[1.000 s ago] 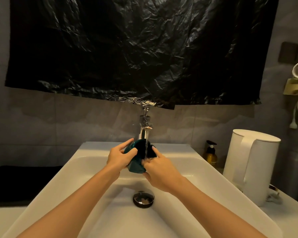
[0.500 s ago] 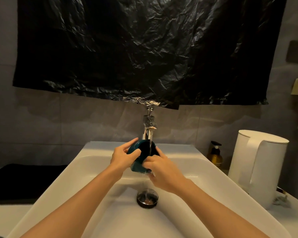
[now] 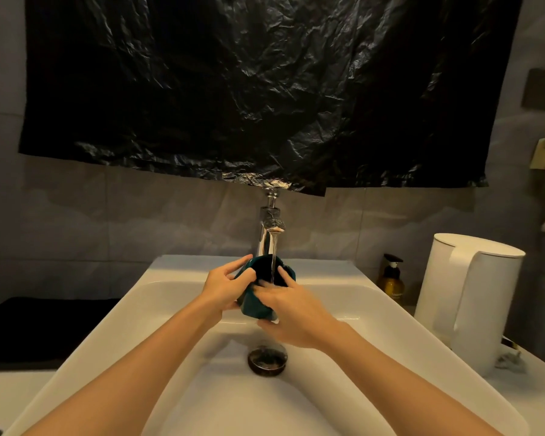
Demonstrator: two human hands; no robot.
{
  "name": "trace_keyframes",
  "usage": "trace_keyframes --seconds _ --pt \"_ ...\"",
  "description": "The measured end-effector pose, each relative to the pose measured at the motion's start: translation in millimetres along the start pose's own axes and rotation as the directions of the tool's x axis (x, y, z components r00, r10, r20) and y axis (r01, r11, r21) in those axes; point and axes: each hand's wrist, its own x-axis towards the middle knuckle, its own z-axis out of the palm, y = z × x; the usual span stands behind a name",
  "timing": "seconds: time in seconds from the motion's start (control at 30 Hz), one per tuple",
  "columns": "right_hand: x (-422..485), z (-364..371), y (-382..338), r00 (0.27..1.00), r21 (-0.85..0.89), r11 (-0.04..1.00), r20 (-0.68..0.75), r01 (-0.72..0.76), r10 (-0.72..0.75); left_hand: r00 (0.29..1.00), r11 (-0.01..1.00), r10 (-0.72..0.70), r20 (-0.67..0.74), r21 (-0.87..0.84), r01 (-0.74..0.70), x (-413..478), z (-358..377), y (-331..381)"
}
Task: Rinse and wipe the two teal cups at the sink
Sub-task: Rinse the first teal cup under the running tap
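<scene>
Over the white sink [image 3: 353, 297], the left hand [image 3: 221, 286] and right hand [image 3: 291, 313] grip a teal cup [image 3: 255, 305] under water running from the faucet [image 3: 269, 228].

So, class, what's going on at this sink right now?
A person is rinsing a teal cup under the running faucet, over the white sink. The left hand grips the cup's rim and side; the right hand holds its other side, fingers blurred at the mouth. The water stream falls into the cup. Only one teal cup is in view.
</scene>
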Motion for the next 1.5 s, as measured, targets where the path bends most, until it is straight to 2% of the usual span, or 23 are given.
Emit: trace_keyframes --seconds 0.13,0.27,0.4,0.43,0.5,0.57,0.63,0.73,0.83,0.87,0.97,1.0,1.1,1.27,1.37,1.4,1.5 --pt "-2.4 -5.0 6.2 0.997 -0.221 0.973 0.018 -0.065 0.070 1.000 1.000 -0.019 0.019 0.012 0.019 -1.4 1.3 2.0" --pt "-1.5 -1.4 -4.5 0.999 -0.085 0.996 0.029 -0.011 0.014 1.000 1.000 -0.022 -0.017 -0.009 0.022 0.2 -3.2 2.9" --pt "-0.4 -5.2 -0.2 0.996 -0.207 0.975 -0.004 -0.083 0.084 0.999 0.999 -0.034 0.011 0.011 0.034 -2.8 -1.8 3.1" --pt "-0.4 -6.0 -2.5 0.997 -0.203 0.976 -0.010 -0.080 0.080 0.999 0.999 -0.039 0.001 0.019 0.039 -2.9 -1.3 3.3" --pt "-1.0 -5.6 -8.7 0.997 -0.073 0.995 0.005 -0.071 0.072 0.998 0.998 -0.056 -0.007 0.033 0.056 -3.1 -1.8 2.2" --pt "0.3 -3.0 -5.5 0.997 0.017 0.998 0.050 -0.053 0.052 0.996 0.996 -0.084 0.041 0.024 0.083 -5.9 -1.3 1.9" --pt "0.8 -5.6 2.3 0.993 -0.034 0.996 0.075 -0.084 0.087 0.991 0.994 -0.106 0.083 0.034 0.103 -9.0 0.0 2.9" --pt "-2.3 -8.6 1.4 0.987 -0.124 0.986 0.107 -0.108 0.122 0.990 0.989 -0.133 0.043 0.068 0.130 -9.9 0.7 3.2" --pt "-2.3 -7.3 -4.5 0.987 0.070 0.992 0.129 -0.108 0.099 0.987 0.984 -0.155 0.046 0.097 0.150 -10.4 1.2 3.0" --pt "-1.4 -7.2 -2.0 0.985 0.071 0.992 0.141 -0.106 0.095 0.986 0.983 -0.156 0.054 0.103 0.150 -11.1 1.5 3.1" --pt "-2.1 -9.1 4.1 0.983 -0.109 0.988 0.138 -0.106 0.121 0.989 0.984 -0.146 0.035 0.110 0.141 -12.4 1.5 4.6" --pt "-2.5 -9.0 2.8 0.984 -0.106 0.989 0.131 -0.106 0.119 0.989 0.984 -0.143 0.026 0.108 0.139 -12.2 0.9 4.5" --pt "-3.7 -10.1 -5.5 0.986 0.100 0.990 0.147 -0.097 0.082 0.987 0.984 -0.154 0.035 0.095 0.150 -12.1 0.3 5.1" --pt "0.7 -6.6 0.9 0.967 -0.159 0.981 0.211 -0.108 0.140 0.993 0.991 -0.117 0.000 0.060 0.117 -11.6 -0.2 4.3" --pt "-1.5 -1.1 -5.1 0.976 0.101 0.985 0.183 -0.137 0.117 0.993 0.992 -0.118 -0.011 0.037 0.118 -10.4 -2.4 2.5" --pt "-0.8 -2.5 -4.5 0.975 0.117 0.985 0.198 -0.126 0.101 0.994 0.993 -0.114 -0.004 0.041 0.114 -10.1 -2.2 2.5" --pt "-0.3 -5.1 0.7 0.958 -0.124 0.985 0.244 -0.122 0.149 0.996 0.992 -0.090 -0.011 0.082 0.091 -9.7 1.9 2.6"
